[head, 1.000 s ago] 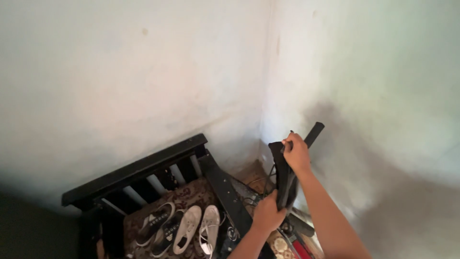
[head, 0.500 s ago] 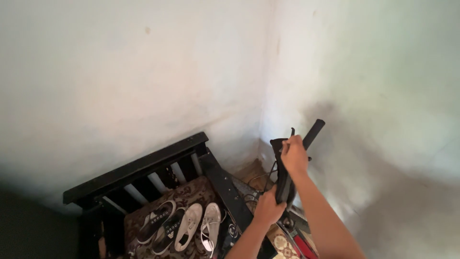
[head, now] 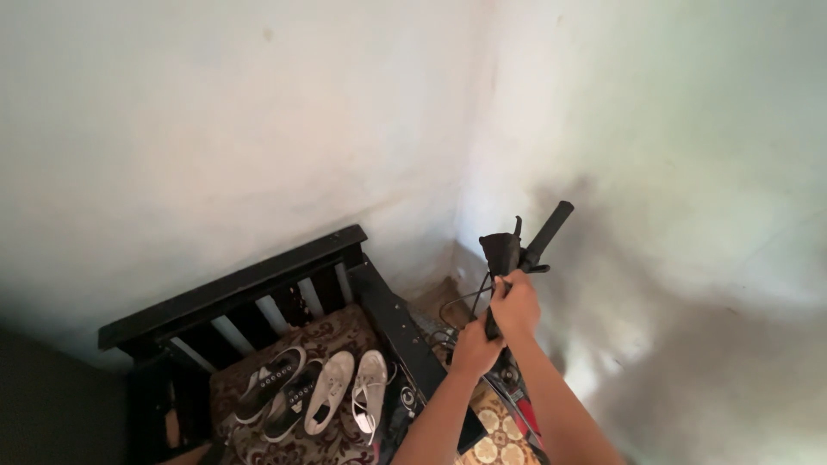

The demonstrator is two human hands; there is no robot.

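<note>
- Both of my hands are working on a bicycle handlebar (head: 527,250) in the corner where two pale walls (head: 258,129) are meeting.
- I am wrapping my right hand (head: 517,303) around the handlebar stem just below the dark cloth (head: 499,253) draped over it, fingers curled tight on the stem.
- I am holding my left hand (head: 475,346) lower down, just beneath the right one and touching it, fingers closed on the same dark upright part.
- One black rubber grip (head: 551,226) is sticking up and to the right above my hands, tilted, with a small lever beside it.
- Thin cables (head: 461,301) are looping out to the left of my hands.
- Part of a red and black frame (head: 521,405) is showing below my forearms, over a patterned tiled floor (head: 491,430).
- Left of me, a dark wooden bench (head: 233,288) with slatted back is standing against the wall, well apart from my hands.
- Four shoes are lying on its patterned cushion (head: 258,430): two dark sneakers (head: 280,392) with white soles and two white shoes (head: 349,387) beside them, toes pointing towards the backrest.
</note>
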